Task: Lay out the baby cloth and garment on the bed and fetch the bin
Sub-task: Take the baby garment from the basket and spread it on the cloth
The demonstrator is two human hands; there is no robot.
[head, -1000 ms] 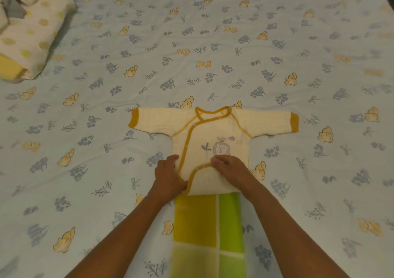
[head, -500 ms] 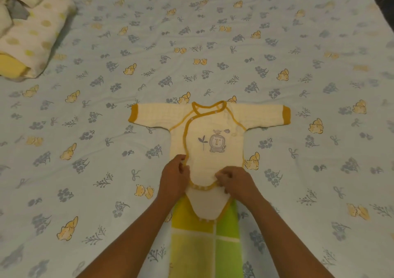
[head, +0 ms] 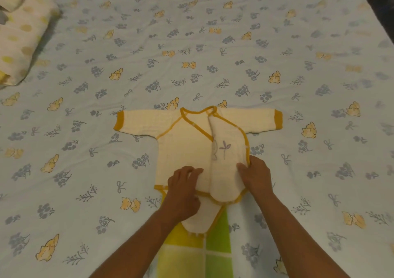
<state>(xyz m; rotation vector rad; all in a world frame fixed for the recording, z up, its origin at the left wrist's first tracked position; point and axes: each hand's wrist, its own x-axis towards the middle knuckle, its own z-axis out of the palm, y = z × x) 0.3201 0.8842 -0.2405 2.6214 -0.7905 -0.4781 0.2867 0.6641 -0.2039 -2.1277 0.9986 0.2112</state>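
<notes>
Right hand (head: 254, 176) pinched the mustard-trimmed edge of the garment's (head: 183, 149) front flap (head: 228, 156), thumb on the flap's face, fingers curled behind the edge. Flap was turned back over the garment's right half, a small plant motif showing on its folded surface. Left hand (head: 183, 189) lay pressed on the garment's lower body, fingers spread and gripping nothing. Garment itself, a cream wrap-style baby suit with mustard cuffs and binding, lay flat on the bed (head: 213, 43), both sleeves stretched straight out to either side, neckline away from the person. Crotch tab of the garment overlapped a yellow-and-green checked baby cloth (head: 217, 241), which ran from under the garment's hem toward the person. Sheet was pale blue, printed with flowers and small yellow animals. Far beyond the garment's left sleeve, at the bed's corner, sat a bundle of cream bedding (head: 19, 34) with yellow dots.
</notes>
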